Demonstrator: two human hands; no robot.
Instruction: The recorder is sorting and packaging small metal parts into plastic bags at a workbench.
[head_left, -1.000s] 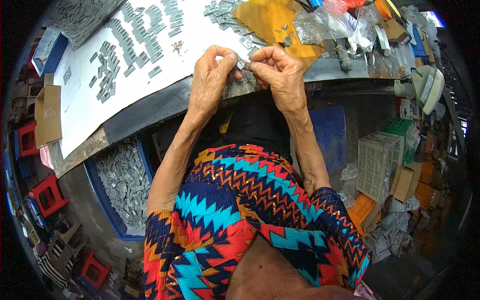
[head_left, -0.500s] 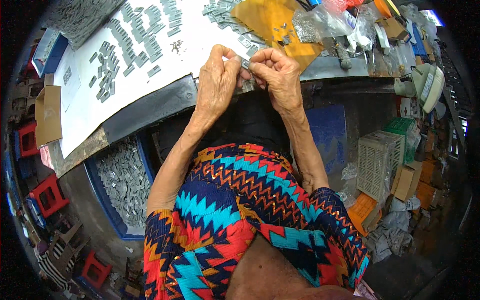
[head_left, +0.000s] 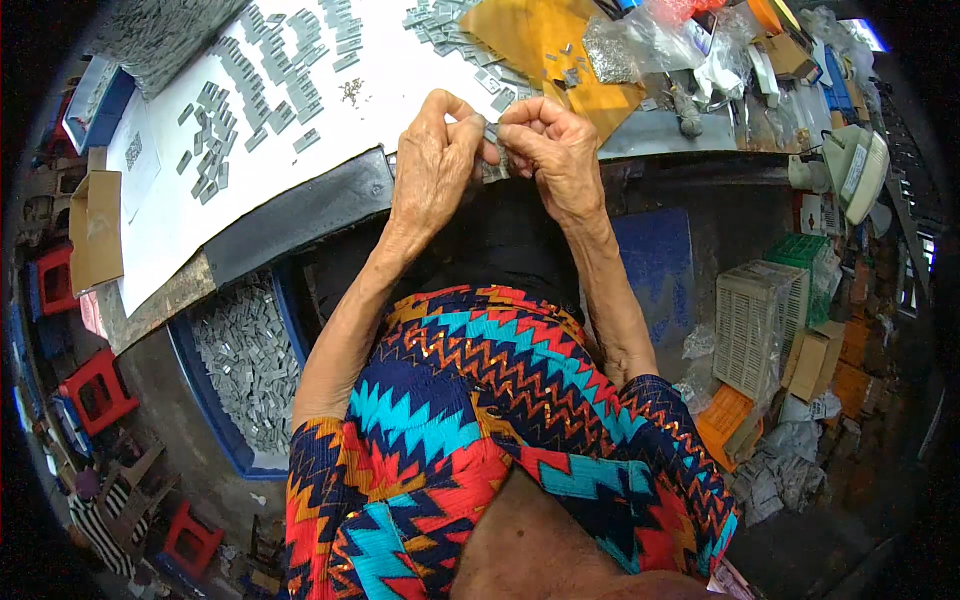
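My left hand (head_left: 437,155) and my right hand (head_left: 553,152) meet at the table's near edge, fingertips pinched on one small grey metal piece (head_left: 491,131). Most of that piece is hidden by the fingers. Left of them, rows of similar grey metal pieces (head_left: 292,85) lie on the white tabletop (head_left: 330,165). A small heap of tiny brass-coloured parts (head_left: 351,92) sits a little beyond my left hand. More grey pieces (head_left: 445,27) are piled at the far middle, and a few rest on a yellow-brown sheet (head_left: 530,35) beyond my right hand.
A blue tray (head_left: 183,350) full of grey pieces stands low at the left. Plastic bags (head_left: 650,50) crowd the table's far right. On the floor at right are a pale crate (head_left: 752,325) and cardboard; red stools (head_left: 98,392) stand far left, near a person in stripes (head_left: 100,515).
Both hands stay in nearly the same place, still pinching the grey piece, which has tilted slightly between the fingertips. Nothing else on the table visibly differs.
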